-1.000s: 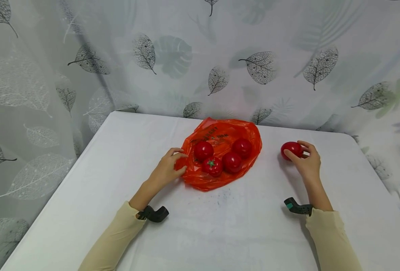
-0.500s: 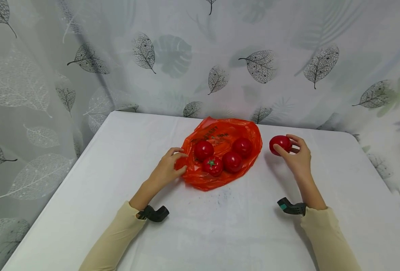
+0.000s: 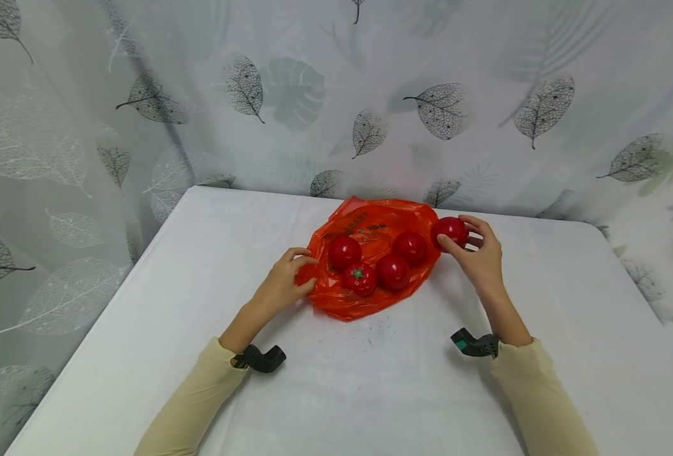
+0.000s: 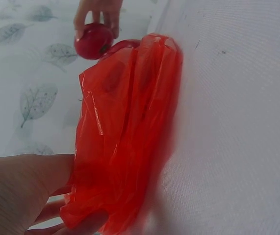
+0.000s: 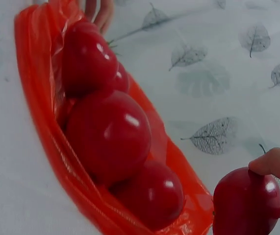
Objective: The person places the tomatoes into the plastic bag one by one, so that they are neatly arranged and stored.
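Observation:
A red plastic bag (image 3: 339, 309) lies spread with its mouth open on the white table, several red tomatoes (image 3: 392, 272) inside it. One tomato (image 3: 359, 279) shows its green stem top. At the bag's left edge, my left hand (image 3: 281, 278) holds the plastic between thumb and fingers; the left wrist view shows the fingers partly behind the red film (image 4: 115, 127). My right hand (image 3: 480, 256) grips another tomato (image 3: 449, 233) between thumb and fingertips, at the bag's right rim. In the right wrist view this held tomato (image 5: 245, 203) is beside the bag's opening.
The white table (image 3: 359, 392) extends around the bag on all sides. Behind it hangs a pale curtain (image 3: 314, 145) with a leaf print. Each wrist wears a black camera mount, such as the left one (image 3: 261, 359).
My right hand has moved left with its tomato, from the table's right side to the bag's right rim. The left hand and the bag have stayed in place.

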A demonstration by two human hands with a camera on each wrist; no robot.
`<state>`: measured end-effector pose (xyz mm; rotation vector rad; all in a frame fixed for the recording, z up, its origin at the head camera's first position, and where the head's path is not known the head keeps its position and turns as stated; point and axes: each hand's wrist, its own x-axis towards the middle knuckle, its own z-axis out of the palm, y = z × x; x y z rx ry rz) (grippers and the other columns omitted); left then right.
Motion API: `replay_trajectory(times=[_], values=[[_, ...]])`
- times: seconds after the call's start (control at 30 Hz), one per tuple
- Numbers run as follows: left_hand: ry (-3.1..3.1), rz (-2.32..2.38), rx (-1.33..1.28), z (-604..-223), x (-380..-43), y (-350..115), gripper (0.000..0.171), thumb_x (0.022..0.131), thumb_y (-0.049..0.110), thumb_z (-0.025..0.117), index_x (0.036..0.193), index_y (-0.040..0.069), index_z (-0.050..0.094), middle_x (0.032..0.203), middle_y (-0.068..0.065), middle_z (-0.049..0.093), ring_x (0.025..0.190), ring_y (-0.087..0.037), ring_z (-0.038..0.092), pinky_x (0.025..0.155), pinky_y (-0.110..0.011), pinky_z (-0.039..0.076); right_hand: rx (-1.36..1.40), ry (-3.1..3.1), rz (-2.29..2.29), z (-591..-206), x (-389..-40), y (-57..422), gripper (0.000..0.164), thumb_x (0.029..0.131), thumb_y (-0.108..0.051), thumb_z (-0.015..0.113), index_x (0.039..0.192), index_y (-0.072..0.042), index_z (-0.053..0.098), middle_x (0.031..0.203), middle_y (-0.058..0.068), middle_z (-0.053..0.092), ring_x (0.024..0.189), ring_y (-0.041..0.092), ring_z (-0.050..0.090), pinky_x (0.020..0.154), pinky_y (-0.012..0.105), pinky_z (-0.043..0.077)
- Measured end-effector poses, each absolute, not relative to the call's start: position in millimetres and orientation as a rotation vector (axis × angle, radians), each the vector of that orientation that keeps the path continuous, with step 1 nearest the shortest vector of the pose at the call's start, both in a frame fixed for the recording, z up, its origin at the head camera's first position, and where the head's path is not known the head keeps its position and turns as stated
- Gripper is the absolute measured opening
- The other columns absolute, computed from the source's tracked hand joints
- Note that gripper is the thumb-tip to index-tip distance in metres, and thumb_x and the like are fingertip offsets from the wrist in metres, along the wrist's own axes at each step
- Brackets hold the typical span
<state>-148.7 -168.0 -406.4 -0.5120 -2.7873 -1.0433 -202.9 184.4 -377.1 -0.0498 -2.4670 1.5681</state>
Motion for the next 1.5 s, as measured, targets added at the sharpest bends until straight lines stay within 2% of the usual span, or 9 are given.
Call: replay_trajectory(times=[0.13,0.37,0.57,0.6,0.73,0.8,0.97,1.17,1.5], values=[[-2.796,-1.045,-0.513,-405.9,-148.9,-166.8,0.033,0.085,0.006,0.070,0.117,-0.003,0.066,0.128,-0.017,0.052,0.117,-0.033,0.056,0.097,-0.043,0.051,0.056,-2.423,1.608,-376.7,-206.7,175.2,0.061,0.087,-0.023,0.073,0.141,-0.009,0.047,0.134,0.013,0.052,0.107,0.020,0.052,0.078,0.008,0.046],[-2.815,-1.044,-0.496,-406.1,-148.5,-165.4,0.034,0.085,0.006,0.071,0.117,-0.002,0.065,0.129,-0.017,0.052,0.119,-0.033,0.054,0.098,-0.044,0.050,0.184,-2.400,1.670,-380.6,-213.5,160.2,0.061,0.086,-0.016,0.073,0.141,-0.008,0.048,0.136,0.014,0.053,0.110,0.022,0.051,0.078,0.008,0.046],[-2.812,-1.042,-0.495,-405.7,-148.8,-165.6,0.033,0.085,0.006,0.070,0.117,-0.002,0.066,0.129,-0.017,0.052,0.119,-0.033,0.054,0.099,-0.043,0.049,0.301,-2.407,1.667,-387.8,-222.7,145.7,0.057,0.086,-0.016,0.073,0.138,-0.006,0.050,0.128,0.018,0.054,0.105,0.024,0.055,0.079,0.009,0.048],[-2.812,-1.044,-0.494,-405.6,-149.1,-165.7,0.033,0.085,0.006,0.070,0.117,-0.002,0.066,0.129,-0.017,0.052,0.119,-0.033,0.054,0.099,-0.043,0.049,0.326,-2.410,1.664,-388.8,-224.1,143.2,0.057,0.086,-0.016,0.073,0.137,-0.006,0.051,0.127,0.018,0.054,0.105,0.026,0.056,0.080,0.010,0.048],[-2.818,-1.044,-0.494,-405.1,-150.2,-166.2,0.033,0.085,0.006,0.070,0.117,-0.002,0.066,0.129,-0.017,0.052,0.119,-0.033,0.054,0.099,-0.043,0.049,0.421,-2.429,1.670,-387.8,-226.7,133.0,0.056,0.086,-0.011,0.073,0.137,-0.004,0.051,0.128,0.021,0.053,0.106,0.033,0.058,0.091,0.034,0.054],[-2.824,-1.041,-0.494,-405.0,-150.5,-166.5,0.033,0.085,0.006,0.070,0.117,-0.002,0.066,0.129,-0.017,0.052,0.119,-0.033,0.054,0.099,-0.043,0.049,0.455,-2.446,1.660,-387.4,-228.6,128.9,0.057,0.085,-0.010,0.073,0.137,-0.003,0.051,0.128,0.021,0.053,0.107,0.033,0.058,0.091,0.038,0.054],[-2.818,-1.027,-0.497,-404.3,-149.7,-167.8,0.033,0.085,0.006,0.070,0.117,-0.002,0.066,0.129,-0.017,0.053,0.118,-0.033,0.054,0.098,-0.043,0.050,0.491,-2.500,1.589,-387.2,-237.1,120.3,0.056,0.085,-0.018,0.076,0.135,-0.007,0.053,0.126,0.016,0.055,0.108,0.030,0.058,0.086,0.027,0.053],[-2.824,-1.029,-0.492,-403.8,-149.3,-168.1,0.034,0.085,0.007,0.070,0.117,-0.003,0.066,0.129,-0.017,0.053,0.118,-0.033,0.055,0.097,-0.044,0.050,0.571,-2.573,1.514,-383.0,-243.2,111.2,0.057,0.083,-0.019,0.077,0.133,-0.006,0.054,0.127,0.017,0.055,0.112,0.032,0.055,0.090,0.049,0.053],[-2.806,-1.033,-0.506,-404.5,-148.5,-168.3,0.034,0.085,0.006,0.071,0.117,-0.003,0.066,0.128,-0.018,0.053,0.118,-0.033,0.055,0.097,-0.043,0.051,0.787,-2.683,1.346,-386.7,-254.0,98.8,0.057,0.083,-0.017,0.077,0.133,-0.002,0.054,0.133,0.017,0.054,0.121,0.033,0.049,0.095,0.052,0.050]])
